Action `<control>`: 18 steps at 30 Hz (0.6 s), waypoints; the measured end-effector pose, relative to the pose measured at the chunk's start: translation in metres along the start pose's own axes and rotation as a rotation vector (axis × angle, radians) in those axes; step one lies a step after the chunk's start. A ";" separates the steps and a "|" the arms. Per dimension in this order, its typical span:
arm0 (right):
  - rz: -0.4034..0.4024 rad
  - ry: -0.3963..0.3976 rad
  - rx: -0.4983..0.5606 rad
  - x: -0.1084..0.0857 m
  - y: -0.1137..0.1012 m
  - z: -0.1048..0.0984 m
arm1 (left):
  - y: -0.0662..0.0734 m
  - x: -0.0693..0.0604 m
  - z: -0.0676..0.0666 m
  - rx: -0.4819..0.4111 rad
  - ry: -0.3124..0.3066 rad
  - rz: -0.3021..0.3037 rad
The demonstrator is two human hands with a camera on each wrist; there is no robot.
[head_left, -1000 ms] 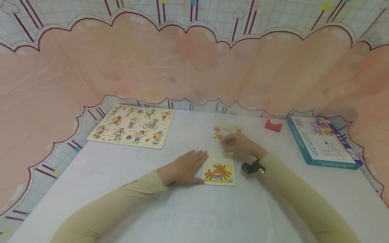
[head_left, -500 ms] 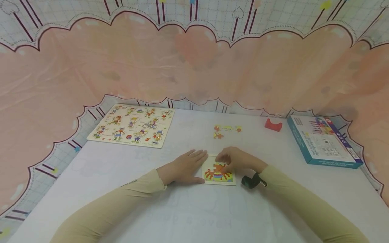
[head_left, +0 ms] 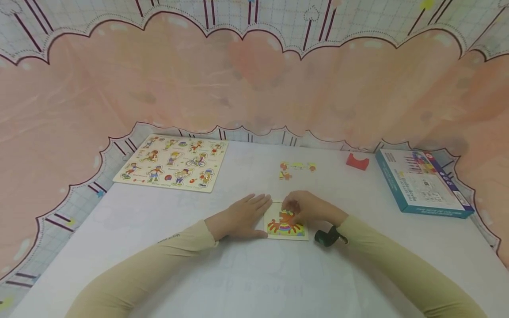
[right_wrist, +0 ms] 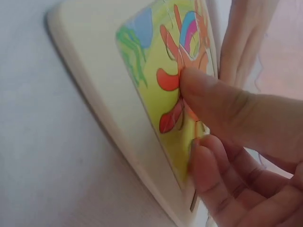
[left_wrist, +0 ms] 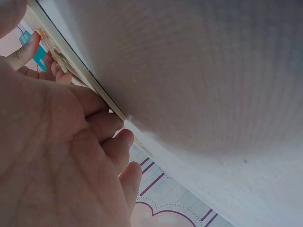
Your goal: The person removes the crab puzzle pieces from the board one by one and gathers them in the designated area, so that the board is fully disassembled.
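Note:
A small wooden puzzle board (right_wrist: 90,61) with a red crab picture (head_left: 284,228) lies on the white table. Flat beside its left edge rests my left hand (head_left: 241,218), thumb spread toward the near corner; the left wrist view shows its fingers (left_wrist: 111,126) against the board's side. Over the upper right part of the picture, my right hand (head_left: 314,207) pinches a puzzle piece (right_wrist: 193,202) between thumb and fingers, its thumb (right_wrist: 201,85) touching the crab. Most of that piece is hidden by the fingers.
Several loose puzzle pieces (head_left: 285,176) lie beyond the board. A larger board with sports figures (head_left: 175,187) is at the back left. A red notched block (head_left: 357,162) and a blue-and-white box (head_left: 425,185) stand at the back right.
My right hand has come from the loose pieces back to the crab board with a piece and stays there, shifting only slightly. The left hand has kept its place.

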State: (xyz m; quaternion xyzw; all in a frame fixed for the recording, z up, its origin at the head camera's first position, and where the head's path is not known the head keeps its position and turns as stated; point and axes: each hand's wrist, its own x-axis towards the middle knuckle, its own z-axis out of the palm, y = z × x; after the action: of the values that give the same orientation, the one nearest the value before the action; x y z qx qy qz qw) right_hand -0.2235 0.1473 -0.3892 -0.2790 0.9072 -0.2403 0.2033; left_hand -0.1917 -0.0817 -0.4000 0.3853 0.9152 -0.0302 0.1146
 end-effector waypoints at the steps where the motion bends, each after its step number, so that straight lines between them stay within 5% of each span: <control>1: -0.001 0.005 0.000 0.000 -0.001 0.000 | 0.000 0.000 0.000 0.003 -0.003 0.000; 18: -0.030 0.043 -0.001 -0.005 -0.001 0.002 | -0.001 0.000 0.001 -0.012 0.002 0.008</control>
State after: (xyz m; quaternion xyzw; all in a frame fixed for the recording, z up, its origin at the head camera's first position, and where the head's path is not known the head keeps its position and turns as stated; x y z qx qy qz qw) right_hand -0.2185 0.1484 -0.3889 -0.2872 0.9072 -0.2490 0.1801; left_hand -0.1919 -0.0828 -0.4013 0.3881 0.9139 -0.0236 0.1162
